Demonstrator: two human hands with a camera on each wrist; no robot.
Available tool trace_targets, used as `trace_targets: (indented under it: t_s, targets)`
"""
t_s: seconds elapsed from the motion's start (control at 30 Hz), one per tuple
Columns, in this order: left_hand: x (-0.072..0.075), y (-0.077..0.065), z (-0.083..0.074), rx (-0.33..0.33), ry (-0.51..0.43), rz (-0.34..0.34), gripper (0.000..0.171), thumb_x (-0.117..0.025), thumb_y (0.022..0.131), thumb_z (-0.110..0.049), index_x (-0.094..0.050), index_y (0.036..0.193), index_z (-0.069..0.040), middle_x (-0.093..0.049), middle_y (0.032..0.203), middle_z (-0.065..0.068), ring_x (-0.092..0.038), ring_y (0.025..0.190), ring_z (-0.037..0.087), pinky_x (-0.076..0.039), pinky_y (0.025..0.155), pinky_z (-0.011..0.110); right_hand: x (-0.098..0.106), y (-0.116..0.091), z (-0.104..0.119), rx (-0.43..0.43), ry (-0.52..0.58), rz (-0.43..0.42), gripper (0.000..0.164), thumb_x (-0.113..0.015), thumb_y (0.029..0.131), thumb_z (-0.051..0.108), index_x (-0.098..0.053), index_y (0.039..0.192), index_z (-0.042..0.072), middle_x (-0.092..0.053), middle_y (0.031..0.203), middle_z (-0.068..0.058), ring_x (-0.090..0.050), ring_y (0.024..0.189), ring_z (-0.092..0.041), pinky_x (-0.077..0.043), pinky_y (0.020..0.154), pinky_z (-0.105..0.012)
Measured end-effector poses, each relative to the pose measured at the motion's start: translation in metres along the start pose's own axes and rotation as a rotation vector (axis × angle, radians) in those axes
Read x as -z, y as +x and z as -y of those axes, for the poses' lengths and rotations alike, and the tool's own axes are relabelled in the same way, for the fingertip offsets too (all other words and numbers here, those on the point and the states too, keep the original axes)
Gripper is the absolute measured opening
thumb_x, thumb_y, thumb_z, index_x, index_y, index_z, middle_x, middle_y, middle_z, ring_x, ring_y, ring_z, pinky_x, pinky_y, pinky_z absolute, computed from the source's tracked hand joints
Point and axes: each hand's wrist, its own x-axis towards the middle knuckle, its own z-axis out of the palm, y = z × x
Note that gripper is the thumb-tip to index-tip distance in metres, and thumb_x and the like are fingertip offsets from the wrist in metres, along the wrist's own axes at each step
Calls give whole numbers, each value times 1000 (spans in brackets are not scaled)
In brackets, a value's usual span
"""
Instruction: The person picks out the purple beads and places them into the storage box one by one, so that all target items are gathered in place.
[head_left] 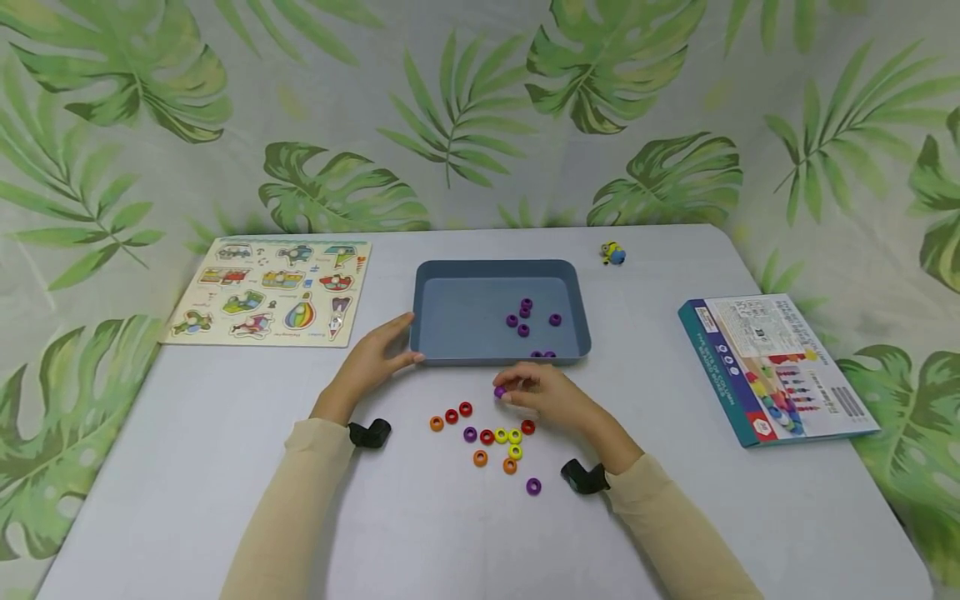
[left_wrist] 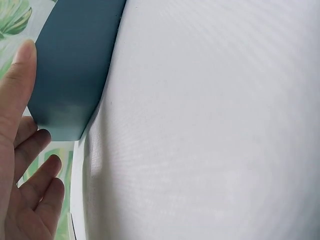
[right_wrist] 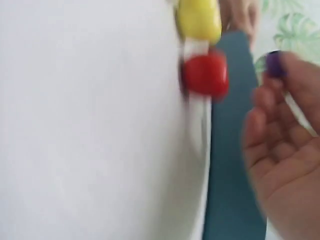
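A purple bead (head_left: 499, 391) is pinched between the thumb and fingertips of my right hand (head_left: 551, 396), just in front of the grey-blue tray (head_left: 487, 362). The right wrist view also has this purple bead (right_wrist: 275, 65) at the fingertips. My left hand (head_left: 372, 362) touches the tray's front left corner, with the thumb at the front and the fingers along the left side. In the left wrist view the thumb lies against the tray wall (left_wrist: 75, 70). Several purple beads (head_left: 522, 330) lie inside the tray, toward its right. Loose red (head_left: 466, 409), yellow (head_left: 515, 452), orange (head_left: 480, 458) and purple beads (head_left: 533, 486) lie on the table before it.
A wooden picture puzzle board (head_left: 262, 292) lies at the back left of the white table (head_left: 187, 483). A boxed toy set (head_left: 780, 367) lies at the right. Behind the tray, to its right, is a small yellow and blue figure (head_left: 613, 253). A leaf-print cloth (head_left: 480, 100) hangs behind.
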Motion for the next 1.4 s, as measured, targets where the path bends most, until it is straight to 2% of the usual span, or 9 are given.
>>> trace_targets:
  t_s: [0.17, 0.27, 0.57, 0.9, 0.97, 1.07, 1.17, 1.3, 1.4]
  targets:
    - [1, -1, 0, 6, 0, 0, 75, -54, 68, -52, -28, 130, -17, -27, 132, -3, -23, 119, 15, -20, 98, 31, 23, 21, -13, 26, 110, -166, 24, -56, 79, 18, -56, 101, 7, -57, 94, -4, -52, 82, -17, -46, 70, -33]
    - [1, -1, 0, 11, 0, 3, 75, -54, 68, -52, -28, 130, -18, -26, 132, -3, -23, 119, 15, -20, 98, 31, 34, 36, -24, 2, 132, -215, 27, -56, 79, 22, -56, 102, 8, -57, 96, -4, -53, 85, -15, -46, 71, -37]
    - [-1, -1, 0, 4, -5, 3, 75, -54, 69, -51, -28, 130, -16, -26, 132, -2, -23, 119, 15, -20, 99, 31, 45, 65, -48, -180, 18, -132, 27, -57, 78, 21, -57, 101, 8, -56, 98, -1, -49, 91, -14, -43, 75, -30]
    - [-1, -1, 0, 3, -10, 5, 75, -54, 69, -51, -28, 130, -15, -26, 133, -2, -23, 120, 14, -20, 99, 30, 44, 71, -57, -206, -91, -134, 20, -58, 77, 15, -59, 96, 10, -57, 92, 1, -50, 85, -13, -43, 76, -29]
    - [-2, -1, 0, 5, -12, 2, 75, -54, 69, -51, -28, 130, -15, -26, 132, -2, -23, 119, 14, -20, 99, 30, 43, 68, -53, -198, -95, -141, 23, -58, 77, 16, -58, 99, 10, -56, 94, 0, -50, 86, -12, -43, 76, -28]
    - [-3, 0, 1, 3, -14, 3, 75, -54, 69, -51, -28, 130, -16, -26, 132, -2, -23, 119, 14, -20, 98, 30, 41, 58, -40, -139, -82, -162, 28, -58, 78, 19, -56, 104, 8, -55, 100, -4, -51, 88, -14, -45, 73, -28]
    - [-3, 0, 0, -2, -13, 1, 75, -54, 68, -52, -28, 130, -16, -27, 132, -1, -23, 119, 15, -20, 98, 31, 33, 42, -21, -7, -74, -161, 32, -58, 77, 21, -54, 105, 5, -54, 103, -10, -51, 89, -20, -45, 73, -30]
    - [-1, 0, -1, 4, -7, 0, 76, -54, 68, -52, -28, 130, -17, -27, 132, 0, -23, 119, 15, -20, 98, 31, 12, 20, -4, 120, -69, -85, 32, -60, 76, 20, -55, 103, 5, -55, 101, -12, -50, 91, -26, -43, 79, -33]
    - [-1, 0, -1, 11, -7, 1, 75, -54, 68, -52, -28, 130, -17, -27, 132, 0, -23, 119, 14, -20, 98, 30, -8, 8, -2, 114, -27, 5, 30, -61, 75, 14, -55, 103, 3, -55, 101, -12, -49, 90, -27, -41, 81, -37]
